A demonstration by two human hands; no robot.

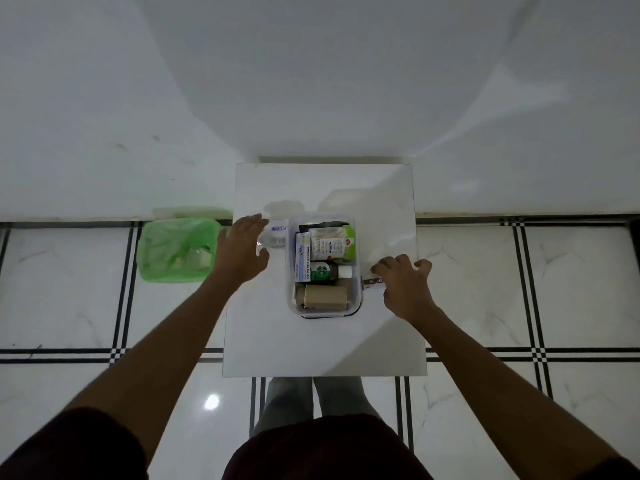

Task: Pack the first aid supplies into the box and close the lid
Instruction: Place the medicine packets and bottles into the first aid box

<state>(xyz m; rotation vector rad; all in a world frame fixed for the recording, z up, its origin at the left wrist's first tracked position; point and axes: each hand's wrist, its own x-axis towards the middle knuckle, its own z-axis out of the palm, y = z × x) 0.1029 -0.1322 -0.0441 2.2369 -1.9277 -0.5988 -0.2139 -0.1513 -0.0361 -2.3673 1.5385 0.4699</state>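
A clear plastic box (290, 271) stands in the middle of a small white table (325, 348). Inside lie a green pack of cotton buds (334, 242), a blue antiseptic bandage carton (302, 259), a green-labelled bottle (323, 270) and a brown bandage roll (325, 296). My left hand (242, 251) hovers with fingers spread just left of the box, beside a small clear bottle with a blue label (275, 233). My right hand (405, 285) rests right of the box, fingers curled around a thin brown-and-white tube (372, 281). No lid is on the box.
A bin lined with a green bag (176, 251) stands on the tiled floor left of the table. A white wall rises behind the table. My legs show under the table's near edge.
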